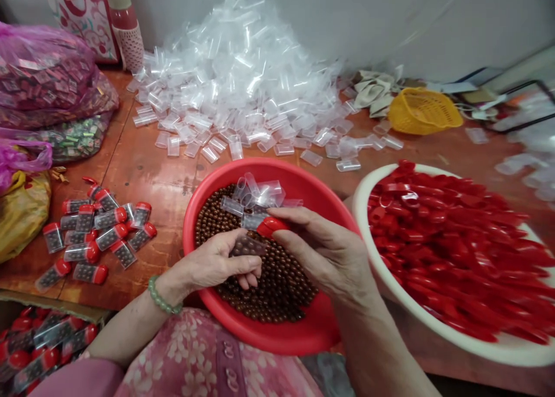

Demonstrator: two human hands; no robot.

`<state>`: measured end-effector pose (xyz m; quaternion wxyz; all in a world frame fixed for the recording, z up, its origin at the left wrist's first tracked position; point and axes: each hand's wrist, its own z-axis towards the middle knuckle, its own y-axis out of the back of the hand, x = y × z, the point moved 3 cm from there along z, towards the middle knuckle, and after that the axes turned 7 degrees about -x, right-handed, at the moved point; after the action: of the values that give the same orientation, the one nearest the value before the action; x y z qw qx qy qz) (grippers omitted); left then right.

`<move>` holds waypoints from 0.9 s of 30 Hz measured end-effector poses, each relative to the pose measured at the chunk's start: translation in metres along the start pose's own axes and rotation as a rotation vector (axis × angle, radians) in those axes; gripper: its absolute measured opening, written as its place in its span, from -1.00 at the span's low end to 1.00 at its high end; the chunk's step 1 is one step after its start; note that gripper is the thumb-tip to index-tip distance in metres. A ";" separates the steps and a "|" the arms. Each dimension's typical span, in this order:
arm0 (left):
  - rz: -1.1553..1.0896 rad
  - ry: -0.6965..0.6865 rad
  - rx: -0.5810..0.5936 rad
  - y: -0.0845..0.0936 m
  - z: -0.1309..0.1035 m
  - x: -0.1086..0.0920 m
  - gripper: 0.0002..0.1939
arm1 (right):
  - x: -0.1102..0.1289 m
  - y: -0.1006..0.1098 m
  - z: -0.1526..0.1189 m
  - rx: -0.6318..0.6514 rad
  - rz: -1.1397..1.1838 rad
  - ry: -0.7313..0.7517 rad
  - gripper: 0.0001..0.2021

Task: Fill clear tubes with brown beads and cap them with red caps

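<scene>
My left hand (219,264) is closed around a clear plastic tube (248,247) with brown beads showing in it. Between the thumb and fingers of my right hand (332,249) is a glossy red cap (272,226). A clear tube end (252,221) shows at the cap's left; whether the two are joined I cannot tell. Both hands are above a red basin (344,215), which holds a bed of round brown beads (269,287). Several clear tubes (266,192) lie on the beads at the basin's far side.
Clear tubes form a large heap (243,73) by the wall. A white basin (362,212) of red caps (451,252) stands right. Filled, red-capped tubes (110,235) lie left, with more in a box (39,345) below. Beyond are plastic bags (47,85) and a yellow basket (422,114).
</scene>
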<state>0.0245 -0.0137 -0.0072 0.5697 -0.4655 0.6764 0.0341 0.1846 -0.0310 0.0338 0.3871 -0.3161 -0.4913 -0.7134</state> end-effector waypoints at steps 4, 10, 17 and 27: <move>-0.008 0.006 0.054 0.001 -0.001 -0.001 -0.57 | -0.006 -0.004 0.002 0.014 0.062 -0.040 -0.85; 0.066 0.011 0.026 0.001 0.000 0.000 -0.62 | -0.001 -0.007 0.003 0.118 0.002 0.049 -0.85; 0.044 0.001 -0.005 0.002 0.001 0.001 -0.64 | 0.001 0.011 -0.001 0.125 -0.083 0.046 -0.86; 0.019 -0.032 -0.070 0.003 0.002 -0.003 -0.67 | 0.001 0.005 -0.009 -0.097 0.026 -0.082 -0.84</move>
<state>0.0239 -0.0091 -0.0071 0.5635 -0.4780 0.6701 0.0708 0.1874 -0.0407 0.0338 0.3602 -0.3698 -0.4672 -0.7178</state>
